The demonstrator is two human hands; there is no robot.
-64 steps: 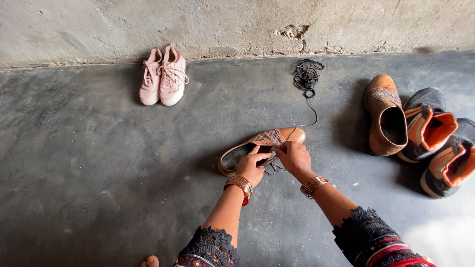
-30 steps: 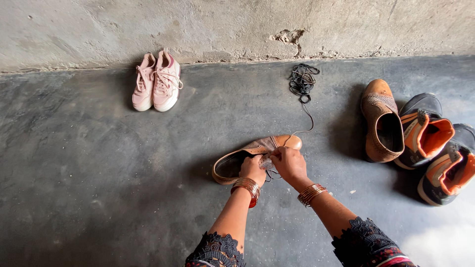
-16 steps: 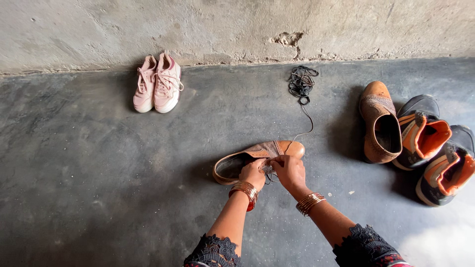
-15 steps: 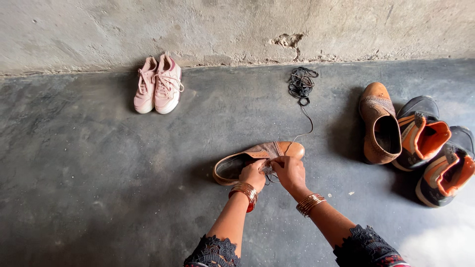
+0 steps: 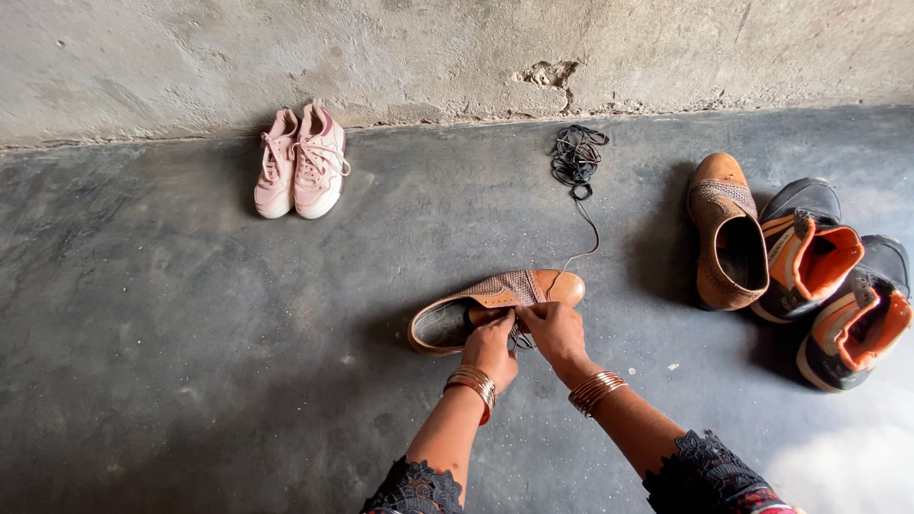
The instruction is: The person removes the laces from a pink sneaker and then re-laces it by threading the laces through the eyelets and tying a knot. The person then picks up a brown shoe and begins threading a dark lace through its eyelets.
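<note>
Both hands on the tan shoe [image 5: 495, 303]: left hand [image 5: 491, 348] and right hand [image 5: 555, 330] pinch the lace [image 5: 583, 221]. Best keep tension even, shoe flat on floor.

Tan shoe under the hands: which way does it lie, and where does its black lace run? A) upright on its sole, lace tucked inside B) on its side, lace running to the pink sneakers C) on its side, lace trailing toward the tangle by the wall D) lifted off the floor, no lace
C: the tan shoe lies on its side on the floor, and a thin black lace runs from it up to the tangle near the wall, while both hands, left hand and right hand, work at its laces.
</note>
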